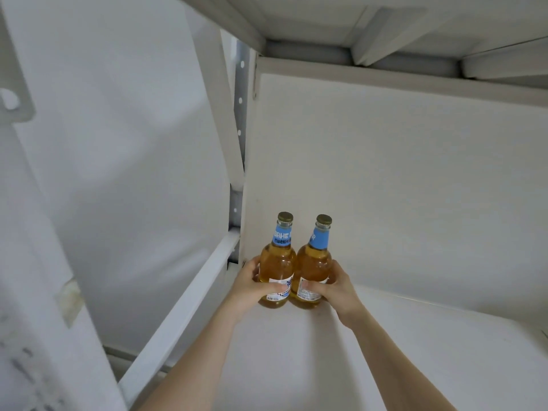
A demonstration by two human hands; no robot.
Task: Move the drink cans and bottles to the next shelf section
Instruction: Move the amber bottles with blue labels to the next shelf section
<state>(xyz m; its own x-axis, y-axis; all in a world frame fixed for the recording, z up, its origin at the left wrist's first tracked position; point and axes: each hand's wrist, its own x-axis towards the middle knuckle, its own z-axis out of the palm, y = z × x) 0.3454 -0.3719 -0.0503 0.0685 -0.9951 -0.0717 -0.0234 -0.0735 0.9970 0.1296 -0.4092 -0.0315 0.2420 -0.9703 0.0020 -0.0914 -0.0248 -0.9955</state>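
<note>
Bottles first: two amber glass ones with blue neck labels and gold caps, upright and side by side, bodies touching or very nearly. The left bottle point(277, 262) is in the left hand point(252, 287) and the right bottle point(314, 262) is in the right hand point(335, 287). Each hand wraps round the lower body, thumb across the label on the near side. Low grip makes sense to me, it steadies a tall thing.

They're at the far left corner of the white shelf board point(415, 351), just in front of the back panel point(385, 188) and beside the perforated upright point(240, 114). Bottoms look to be on the board, can't say for sure. Starting in the corner means later ones can line up rightward, I'd guess.
</note>
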